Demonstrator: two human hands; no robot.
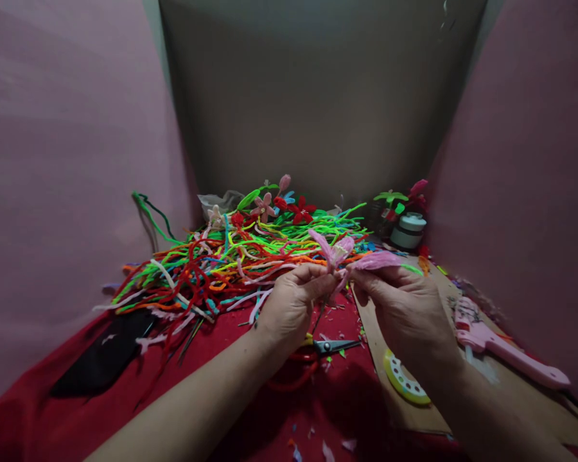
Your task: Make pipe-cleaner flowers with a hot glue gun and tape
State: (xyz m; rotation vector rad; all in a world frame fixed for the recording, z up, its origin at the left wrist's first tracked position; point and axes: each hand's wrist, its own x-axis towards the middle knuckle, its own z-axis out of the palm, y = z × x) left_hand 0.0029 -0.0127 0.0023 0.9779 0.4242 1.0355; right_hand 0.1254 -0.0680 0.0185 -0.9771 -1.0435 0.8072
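My left hand (pixel 293 301) is closed in a pinch on the base of a pink pipe-cleaner flower (pixel 336 251). My right hand (pixel 404 308) is closed too, its fingers gripping one long pink petal (pixel 378 260) of the same flower. Both hands hover just above the red cloth (pixel 250 410), in front of a big heap of coloured pipe cleaners (pixel 241 256). Finished small flowers (pixel 279 205), pink and red, lie on the far side of the heap.
Scissors (pixel 334 346) with red handles lie under my hands. A cardboard sheet (pixel 462 385) on the right carries a pink glue gun (pixel 501 346) and a yellow-white disc (pixel 404 380). A white jar (pixel 408 231) stands at the back right. Pink walls close both sides.
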